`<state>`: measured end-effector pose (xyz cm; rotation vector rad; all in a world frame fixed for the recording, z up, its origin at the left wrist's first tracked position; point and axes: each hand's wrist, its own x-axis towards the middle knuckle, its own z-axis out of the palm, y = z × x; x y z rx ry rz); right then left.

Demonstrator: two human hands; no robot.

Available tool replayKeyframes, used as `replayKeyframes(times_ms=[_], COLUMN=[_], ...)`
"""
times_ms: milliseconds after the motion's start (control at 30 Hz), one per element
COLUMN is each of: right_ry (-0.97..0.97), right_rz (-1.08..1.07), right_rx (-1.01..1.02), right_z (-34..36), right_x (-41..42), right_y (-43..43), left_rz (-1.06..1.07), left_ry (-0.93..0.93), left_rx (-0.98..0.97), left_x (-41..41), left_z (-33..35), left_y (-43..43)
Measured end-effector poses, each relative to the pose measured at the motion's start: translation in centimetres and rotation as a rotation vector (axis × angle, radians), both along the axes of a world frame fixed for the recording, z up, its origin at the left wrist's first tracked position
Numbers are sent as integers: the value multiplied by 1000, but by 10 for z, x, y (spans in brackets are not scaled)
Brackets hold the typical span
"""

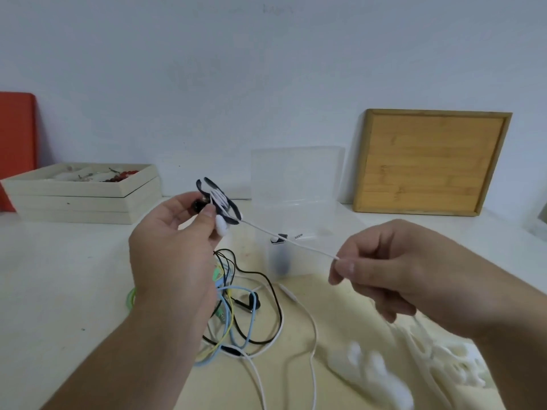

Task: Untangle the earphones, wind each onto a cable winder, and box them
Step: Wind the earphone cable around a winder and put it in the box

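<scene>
My left hand [174,241] pinches a black cable winder [220,204] raised above the table, with white earphone cable partly wound on it and a white earbud hanging below it. The white cable [284,238] runs taut from the winder to my right hand [393,270], which pinches it between thumb and forefinger. Slack white cable [313,329] trails down onto the table. A tangle of black, blue, yellow and green earphone cables [236,312] lies on the table under my left hand. A clear plastic box [299,179] stands open behind, with a wound earphone inside.
White cable winders [381,371] lie blurred at the near right. A wooden tray [429,161] leans on the wall at back right. A cream box [83,196] of small items sits at back left beside a red board [16,137].
</scene>
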<state>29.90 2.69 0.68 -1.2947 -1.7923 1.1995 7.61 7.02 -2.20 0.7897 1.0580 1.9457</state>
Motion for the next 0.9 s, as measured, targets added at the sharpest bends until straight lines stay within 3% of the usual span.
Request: replayKeyframes(times_ms=[133, 300, 367, 467, 533, 900], right_ry=[-442, -575, -458, -70, 56, 33], right_rz=[-180, -179, -165, -54, -17, -209], right_rx=[129, 208, 218, 148, 121, 154], right_z=[-6, -15, -19, -26, -30, -21], right_x=[3, -2, -11, -28, -36, -35], right_y=[6, 8, 10, 10, 9, 5], left_rz=[-24, -147, -178, -221, -243, -233], left_ry=[23, 192, 245, 306, 315, 324], left_rx=[30, 68, 79, 83, 82, 67], left_x=[-3, 12, 20, 28, 30, 28], left_z=[1, -2, -4, -5, -4, -3], left_y=[2, -6, -10, -15, -18, -19])
